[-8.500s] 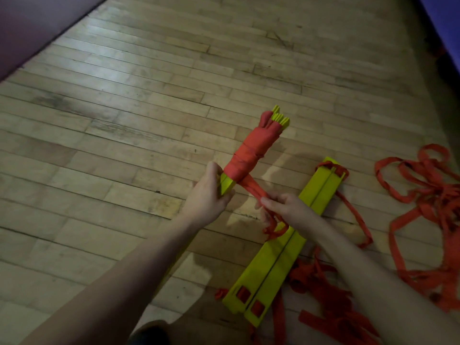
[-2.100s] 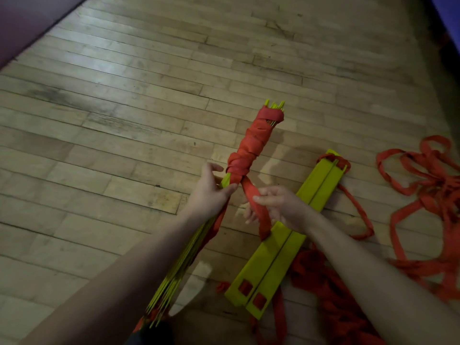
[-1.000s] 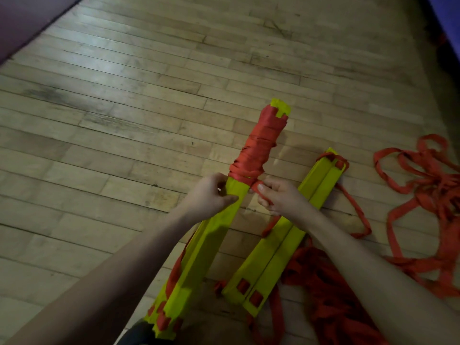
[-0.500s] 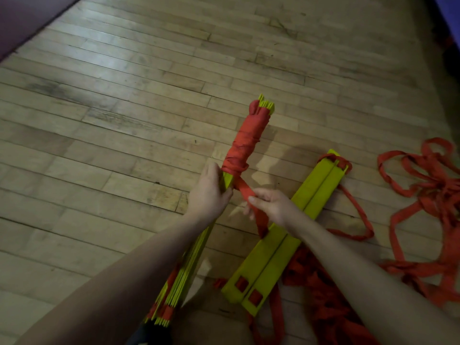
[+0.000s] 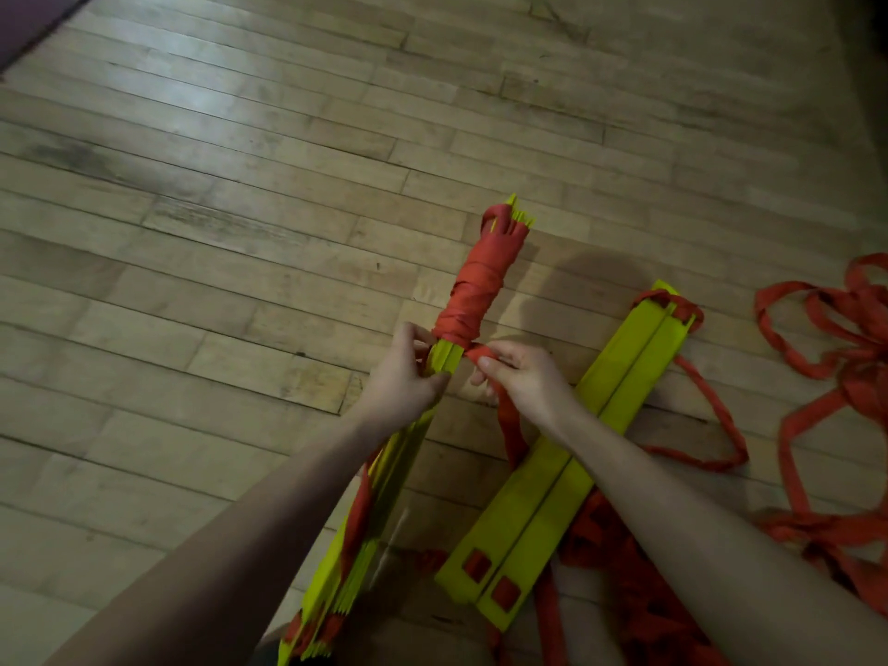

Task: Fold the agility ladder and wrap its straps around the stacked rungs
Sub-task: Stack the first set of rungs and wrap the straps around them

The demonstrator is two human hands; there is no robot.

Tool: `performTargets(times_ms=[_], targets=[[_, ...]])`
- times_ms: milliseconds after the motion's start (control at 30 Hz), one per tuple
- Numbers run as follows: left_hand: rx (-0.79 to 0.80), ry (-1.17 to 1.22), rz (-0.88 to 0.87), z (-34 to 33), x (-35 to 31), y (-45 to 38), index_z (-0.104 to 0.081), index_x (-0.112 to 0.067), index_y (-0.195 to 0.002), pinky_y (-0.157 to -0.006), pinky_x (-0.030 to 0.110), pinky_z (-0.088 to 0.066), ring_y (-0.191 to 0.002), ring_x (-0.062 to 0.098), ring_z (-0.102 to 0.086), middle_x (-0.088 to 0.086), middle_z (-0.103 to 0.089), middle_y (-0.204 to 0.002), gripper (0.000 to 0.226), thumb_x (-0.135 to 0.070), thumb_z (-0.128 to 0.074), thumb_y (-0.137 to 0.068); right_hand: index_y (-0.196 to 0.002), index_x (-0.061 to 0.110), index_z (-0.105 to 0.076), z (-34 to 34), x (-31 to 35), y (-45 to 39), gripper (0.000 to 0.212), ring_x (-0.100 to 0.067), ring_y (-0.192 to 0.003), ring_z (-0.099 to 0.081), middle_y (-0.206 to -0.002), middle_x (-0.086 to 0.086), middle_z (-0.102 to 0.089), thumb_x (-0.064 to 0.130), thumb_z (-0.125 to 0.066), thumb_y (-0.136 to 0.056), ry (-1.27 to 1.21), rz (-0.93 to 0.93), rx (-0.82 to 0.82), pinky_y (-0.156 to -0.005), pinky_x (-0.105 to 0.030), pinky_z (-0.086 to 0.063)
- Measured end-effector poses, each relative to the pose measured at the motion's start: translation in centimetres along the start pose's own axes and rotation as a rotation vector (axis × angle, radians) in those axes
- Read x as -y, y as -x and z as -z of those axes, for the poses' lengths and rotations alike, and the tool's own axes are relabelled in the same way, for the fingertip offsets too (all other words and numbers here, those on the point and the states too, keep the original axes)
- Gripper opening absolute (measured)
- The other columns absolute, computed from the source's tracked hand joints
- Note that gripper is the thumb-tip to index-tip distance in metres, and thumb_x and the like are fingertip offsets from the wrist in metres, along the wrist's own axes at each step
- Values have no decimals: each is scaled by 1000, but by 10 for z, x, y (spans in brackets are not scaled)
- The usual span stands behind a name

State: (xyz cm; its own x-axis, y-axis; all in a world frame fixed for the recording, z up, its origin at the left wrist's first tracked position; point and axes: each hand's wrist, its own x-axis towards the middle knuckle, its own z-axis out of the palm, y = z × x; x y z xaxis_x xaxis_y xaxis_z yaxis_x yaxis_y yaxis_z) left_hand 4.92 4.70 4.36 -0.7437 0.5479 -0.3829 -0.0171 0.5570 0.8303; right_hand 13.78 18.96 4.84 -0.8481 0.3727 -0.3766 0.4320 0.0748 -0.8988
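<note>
A stack of yellow rungs [image 5: 384, 478] points away from me, lifted off the wooden floor. Its far half is bound in coils of red strap [image 5: 478, 286]. My left hand [image 5: 406, 377] grips the stack just below the wrapped part. My right hand [image 5: 521, 377] pinches the loose strap end [image 5: 509, 425] right beside the stack, at the lowest coil. The strap trails down from that hand toward the floor.
Two more yellow rungs [image 5: 576, 454] lie side by side on the floor under my right forearm. Loose red strap [image 5: 826, 358] is heaped and looped on the right. A dark purple mat edge [image 5: 24, 21] shows at the top left.
My right hand has carried the strap up and close to the stack, at the lowest coil. The stack has turned slightly in my left hand.
</note>
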Motion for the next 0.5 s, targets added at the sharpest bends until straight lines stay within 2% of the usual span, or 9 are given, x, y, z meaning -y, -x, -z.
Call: performTargets(times_ms=[133, 267, 400, 500], targets=[[-8, -53, 41, -1, 1, -3, -39, -17, -129, -89, 43, -52, -95, 22, -63, 1, -62, -104, 70, -25, -80, -72, -80, 10, -61, 3, 1, 1, 20, -1, -50, -55, -70, -6, -62, 1, -50, -95, -11, -6, 26, -54, -16, -46], [-38, -196, -60, -1, 1, 1, -55, -18, -112, -89, 48, -48, -93, 23, -62, -3, -63, -95, 59, -44, -78, -64, -81, 10, -61, 9, 2, 4, 20, -6, -58, -61, -71, -6, -65, 0, -51, -94, -72, -30, 80, -61, -20, -50], [-193, -289, -180, -6, 3, 11, -44, -20, -109, -92, 49, -43, -102, 25, -55, 2, -55, -105, 53, -37, -77, -71, -99, 10, -64, 18, -4, 16, 10, -16, -88, -64, -92, -6, -69, 7, -58, -92, 31, -123, 227, -84, -28, -49], [-160, -186, -230, -4, 0, 17, -35, -25, -105, -80, 48, -51, -94, 25, -59, 4, -56, -104, 53, -33, -75, -72, -104, 1, -61, 21, -7, 26, 16, -18, -86, -65, -92, -8, -70, 12, -56, -94, 64, -150, 268, -84, -31, -50]])
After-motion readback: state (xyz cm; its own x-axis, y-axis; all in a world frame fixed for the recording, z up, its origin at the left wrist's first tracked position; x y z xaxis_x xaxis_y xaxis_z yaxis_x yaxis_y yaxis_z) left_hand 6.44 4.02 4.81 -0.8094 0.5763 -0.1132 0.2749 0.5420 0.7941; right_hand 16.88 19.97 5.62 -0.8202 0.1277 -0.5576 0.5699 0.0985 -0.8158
